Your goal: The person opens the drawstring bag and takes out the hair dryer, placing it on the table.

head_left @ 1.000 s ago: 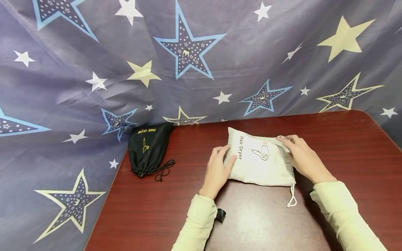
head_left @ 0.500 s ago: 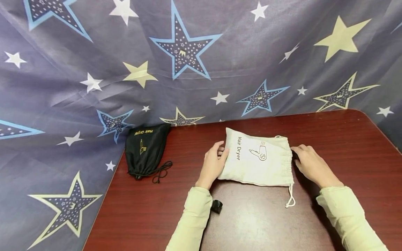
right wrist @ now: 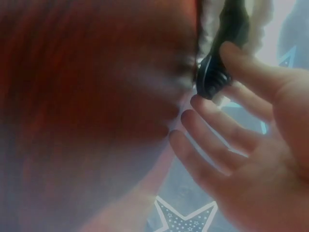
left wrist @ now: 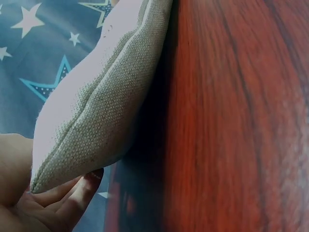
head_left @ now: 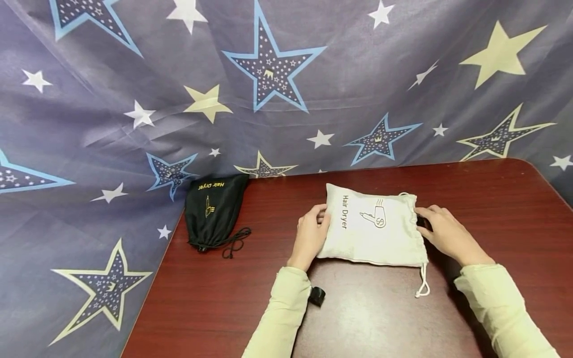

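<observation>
A cream drawstring bag [head_left: 358, 243] printed "Hair Dryer" lies on the table, its mouth facing right. My left hand [head_left: 308, 237] grips the bag's closed left end, with fingers under its edge in the left wrist view. At the gathered mouth, my right hand [head_left: 447, 236] pinches a black handle end with a ribbed collar [right wrist: 215, 79] between thumb and fingers. This black piece shows within the bag's opening, and the cloth hides the rest of it. A white cord [head_left: 423, 281] hangs from the mouth's near corner.
A black drawstring bag [head_left: 215, 211], also printed "Hair Dryer", lies at the table's far left edge, with its black cord [head_left: 235, 241] beside it. The reddish-brown table [head_left: 224, 303] meets a star-patterned cloth [head_left: 286, 129] behind.
My right hand has come off the bag's top near the mouth and now holds the black handle end at the opening. The left hand keeps near the closed end.
</observation>
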Demonstrator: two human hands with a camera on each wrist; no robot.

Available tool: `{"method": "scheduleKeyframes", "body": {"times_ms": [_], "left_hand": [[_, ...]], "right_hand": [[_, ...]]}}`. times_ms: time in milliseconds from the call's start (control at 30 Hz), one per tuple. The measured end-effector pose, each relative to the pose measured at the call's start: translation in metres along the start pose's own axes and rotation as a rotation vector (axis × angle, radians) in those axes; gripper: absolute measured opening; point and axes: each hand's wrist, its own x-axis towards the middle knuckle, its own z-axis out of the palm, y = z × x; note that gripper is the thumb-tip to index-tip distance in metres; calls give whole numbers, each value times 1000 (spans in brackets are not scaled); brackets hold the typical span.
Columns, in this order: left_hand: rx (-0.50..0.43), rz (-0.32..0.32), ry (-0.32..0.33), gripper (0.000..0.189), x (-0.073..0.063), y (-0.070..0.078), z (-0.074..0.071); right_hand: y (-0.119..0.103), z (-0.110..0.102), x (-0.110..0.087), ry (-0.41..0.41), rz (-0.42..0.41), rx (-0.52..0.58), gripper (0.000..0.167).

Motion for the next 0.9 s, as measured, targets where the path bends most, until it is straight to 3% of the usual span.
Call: {"method": "scheduleKeyframes", "body": {"times_ms": [300,900], "left_hand": [[13,15,16,27,1,2,0],[65,32,51,29,-1,1,-1]], "right_hand": [[-7,1,9,61,-47,63,36],[-15,3,14,53,9,37,40]]}}
